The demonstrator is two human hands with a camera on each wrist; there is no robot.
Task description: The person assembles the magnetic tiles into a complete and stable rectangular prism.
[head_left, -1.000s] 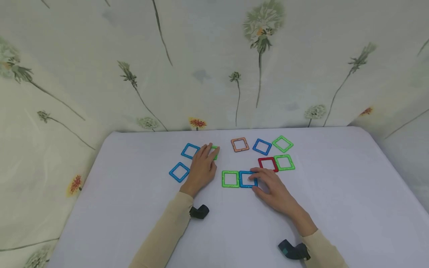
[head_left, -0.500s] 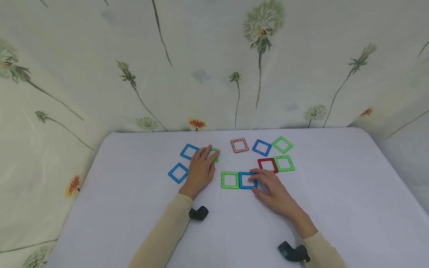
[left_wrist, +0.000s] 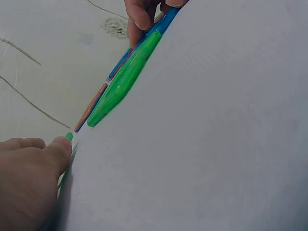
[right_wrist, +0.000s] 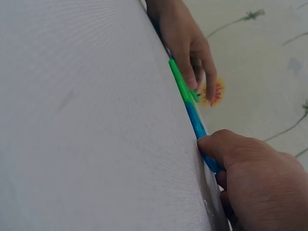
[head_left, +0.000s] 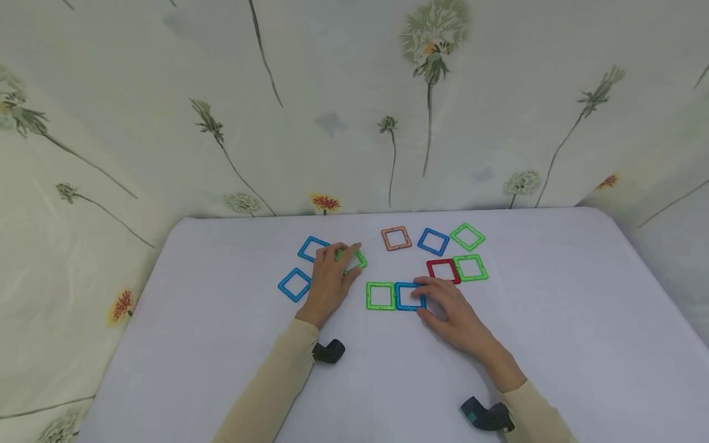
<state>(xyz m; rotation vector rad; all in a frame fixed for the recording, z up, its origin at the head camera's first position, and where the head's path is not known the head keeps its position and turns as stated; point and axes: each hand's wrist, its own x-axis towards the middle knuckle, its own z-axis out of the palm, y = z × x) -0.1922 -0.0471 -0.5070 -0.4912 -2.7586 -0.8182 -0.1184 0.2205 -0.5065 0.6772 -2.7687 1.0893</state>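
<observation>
In the head view my left hand [head_left: 328, 280] holds an open-centred green square magnetic tile [head_left: 363, 261], index finger at its far side and thumb near its close corner. The hand hides part of that tile. My right hand [head_left: 455, 317] grips the right side of a blue square magnetic tile [head_left: 407, 308] between thumb and fingers. That blue tile lies flat, edge to edge with another green tile [head_left: 381, 307] on its left. In the right wrist view the thumb [right_wrist: 219, 144] presses on the blue tile [right_wrist: 195, 120].
Two blue tiles [head_left: 295, 285] lie left of my left hand. Toward the back are an orange tile [head_left: 396, 248], a darker blue tile [head_left: 433, 242] and a green tile [head_left: 468, 237]. A red tile [head_left: 457, 271] touches another green one [head_left: 471, 279] behind my right hand.
The green tile at my left hand has turned and shifted slightly toward me, and my left fingers have drawn in around it. My right hand stays put on the blue tile.
</observation>
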